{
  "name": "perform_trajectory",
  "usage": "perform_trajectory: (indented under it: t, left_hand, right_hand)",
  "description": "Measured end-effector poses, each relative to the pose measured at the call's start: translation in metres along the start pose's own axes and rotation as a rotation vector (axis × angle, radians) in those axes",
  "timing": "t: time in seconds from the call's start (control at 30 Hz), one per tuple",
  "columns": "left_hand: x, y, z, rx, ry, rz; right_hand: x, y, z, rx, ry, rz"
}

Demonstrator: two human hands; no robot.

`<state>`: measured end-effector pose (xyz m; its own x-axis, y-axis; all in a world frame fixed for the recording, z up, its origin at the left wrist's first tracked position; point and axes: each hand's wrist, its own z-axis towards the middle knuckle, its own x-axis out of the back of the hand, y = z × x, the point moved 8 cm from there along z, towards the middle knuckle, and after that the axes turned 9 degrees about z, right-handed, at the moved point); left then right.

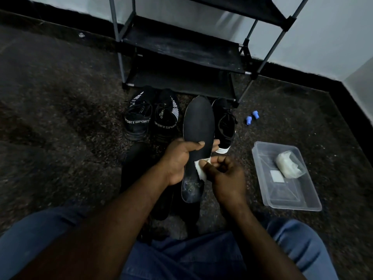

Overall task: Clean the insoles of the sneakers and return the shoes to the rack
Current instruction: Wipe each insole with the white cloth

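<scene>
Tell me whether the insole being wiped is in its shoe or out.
Out. The left hand grips the black insole clear of any shoe, while the right hand pinches a white wipe against it.

White "SPORT SPORT" on heels of black sneaker (137,120) and its twin (166,126).

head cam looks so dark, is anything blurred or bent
Head view: dim and underexposed, so the black insole and sneakers blend into the dark carpet; the white wipe in the right hand looks slightly soft; the wide lens bows the skirting and the poles of the shoe rack.
</scene>
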<state>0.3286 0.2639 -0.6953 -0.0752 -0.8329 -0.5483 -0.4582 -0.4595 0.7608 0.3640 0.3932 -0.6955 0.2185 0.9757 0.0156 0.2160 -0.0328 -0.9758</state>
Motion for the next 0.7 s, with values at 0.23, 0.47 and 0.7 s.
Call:
perform_trajectory:
  t: [0.23, 0.47, 0.7]
  left_hand:
    - [0.016, 0.003, 0.002, -0.075, 0.148, 0.427]
    - [0.006, -0.007, 0.0, 0.024, -0.035, 0.514]
    - [-0.004, -0.005, -0.009, 0.001, -0.142, 0.533]
  right_hand:
    - [0.014, -0.009, -0.005, 0.068, 0.136, 0.073]
    - [0.018, -0.022, 0.002, 0.07, 0.146, 0.07]
    - [0.013, -0.043, 0.011, 0.107, 0.095, 0.067]
